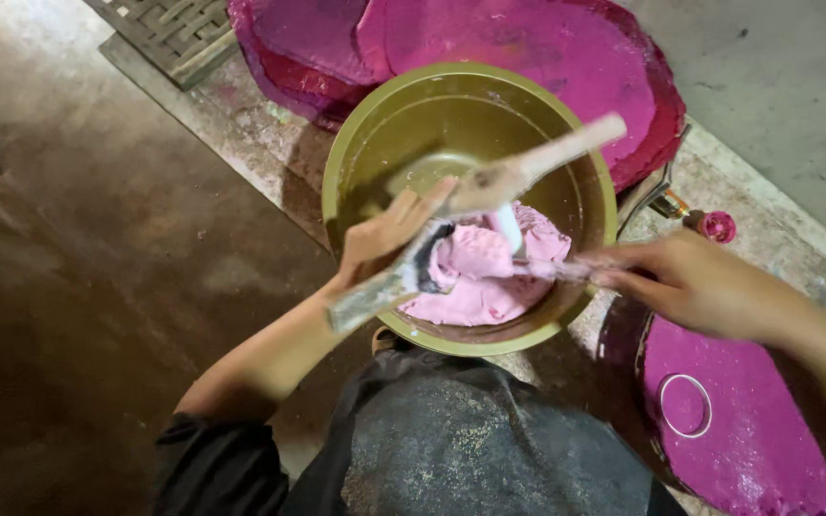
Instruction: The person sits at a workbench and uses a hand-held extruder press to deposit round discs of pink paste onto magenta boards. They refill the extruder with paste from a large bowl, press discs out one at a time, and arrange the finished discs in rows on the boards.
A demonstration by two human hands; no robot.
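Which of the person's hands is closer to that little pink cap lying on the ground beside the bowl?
The right hand. It reaches toward the olive bowl just below the small pink cap. The left hand, holding a paint-smeared tool, is across the bowl from it.

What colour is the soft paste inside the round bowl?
Light pink paste, in an olive-green bowl; the head view shows it best.

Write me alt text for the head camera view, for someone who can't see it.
Seen from above, a person's left hand holds a paste-smeared wooden brush across an olive-green bowl of pale pink paste, while the right hand reaches into it with a thin, blurred tool. Magenta-stained round slabs lie around the bowl on a concrete floor.
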